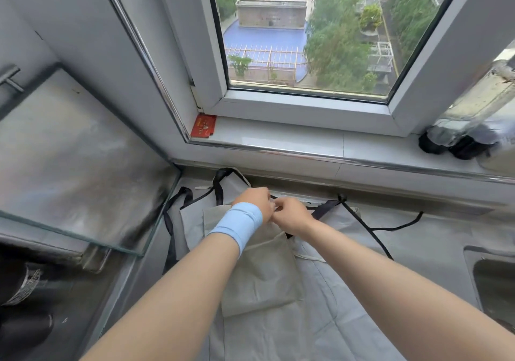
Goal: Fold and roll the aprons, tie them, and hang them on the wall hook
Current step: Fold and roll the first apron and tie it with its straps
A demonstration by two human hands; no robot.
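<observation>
both hands meet at the far top edge of the beige apron [262,274], close under the window sill [278,140]. right hand [294,215] has its fingers curled and looks to be pinching a pale bit of that top edge or its tie; too small to say which. left hand [255,200], the one with the blue wristband [239,225], is knuckles-up with its fingers hidden, so cannot tell if it grips anything. the beige apron lies flat and partly folded on top of a grey apron [328,305], which is spread over the counter [434,235]. no roll yet and nothing tied, so my guess is early in the task. risks: the black straps [367,229] of the grey one trail loose to the right and left, and one runs under the beige piece, so a strap could get caught in the fold or roll and knot the two aprons together. pulling the beige one could drag the grey layer and wrinkle it. a thin pale tie [309,257] lies loose at the beige edge and may slip into the roll and be hard to find when tying. the sink [493,279] sits near on the right, and a strap end could slide in. the glass panel [78,165] edge overhangs the left straps and could snag them.
</observation>
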